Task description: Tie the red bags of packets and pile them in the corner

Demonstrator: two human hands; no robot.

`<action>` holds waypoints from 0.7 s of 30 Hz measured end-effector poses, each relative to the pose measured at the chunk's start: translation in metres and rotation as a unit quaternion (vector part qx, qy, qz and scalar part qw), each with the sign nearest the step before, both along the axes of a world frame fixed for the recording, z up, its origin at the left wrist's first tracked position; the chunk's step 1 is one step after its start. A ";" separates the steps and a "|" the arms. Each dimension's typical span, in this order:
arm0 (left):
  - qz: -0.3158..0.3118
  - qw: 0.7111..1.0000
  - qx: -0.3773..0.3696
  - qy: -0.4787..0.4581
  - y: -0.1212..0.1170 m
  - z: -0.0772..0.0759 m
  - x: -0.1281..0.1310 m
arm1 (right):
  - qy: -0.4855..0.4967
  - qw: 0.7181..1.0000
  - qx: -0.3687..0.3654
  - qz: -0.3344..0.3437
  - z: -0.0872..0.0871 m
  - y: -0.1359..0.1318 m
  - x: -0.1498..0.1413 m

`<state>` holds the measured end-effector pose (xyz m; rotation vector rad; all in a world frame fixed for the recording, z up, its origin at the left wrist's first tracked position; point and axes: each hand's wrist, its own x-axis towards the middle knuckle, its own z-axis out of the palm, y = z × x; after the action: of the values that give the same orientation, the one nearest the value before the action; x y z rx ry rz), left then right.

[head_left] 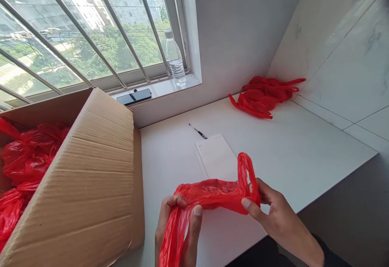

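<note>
A red plastic bag (217, 194) is stretched sideways between my two hands, above the front of the white table. My left hand (191, 230) grips its left part, and a gathered length hangs down over the palm. At the other end, my right hand (273, 208) pinches the bag with the thumb in front; the other fingers are partly hidden behind the plastic. One loop handle stands up beside the right hand. Just behind the bag lies a white notepad (217, 153), partly covered by it.
An open cardboard box (100, 169) holding crumpled red bags (33, 157) stands at the left. More red bags (264, 97) lie at the table's back right. A pen (198, 131) touches the notepad. The windowsill bears a phone (133, 97) and a water bottle (175, 62).
</note>
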<state>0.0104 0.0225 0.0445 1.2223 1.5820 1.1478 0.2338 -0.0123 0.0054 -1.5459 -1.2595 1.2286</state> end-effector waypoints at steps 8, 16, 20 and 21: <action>0.036 0.995 -0.038 -0.086 0.000 0.005 0.004 | -0.219 0.935 0.229 -0.160 0.037 -0.016 -0.010; 0.057 0.983 -0.067 -0.163 0.005 -0.007 -0.003 | -0.346 0.873 0.302 0.163 0.029 0.038 -0.046; 0.105 0.979 -0.079 -0.159 0.000 -0.005 -0.005 | -0.353 0.887 0.282 0.099 0.026 0.049 -0.037; 0.111 0.981 -0.070 -0.145 -0.002 -0.003 -0.005 | -0.341 0.890 0.294 0.072 0.032 0.045 -0.037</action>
<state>0.0053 0.0203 0.0410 0.7621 1.5702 1.2669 0.1970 0.0330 0.0374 -1.4592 -1.9945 0.2752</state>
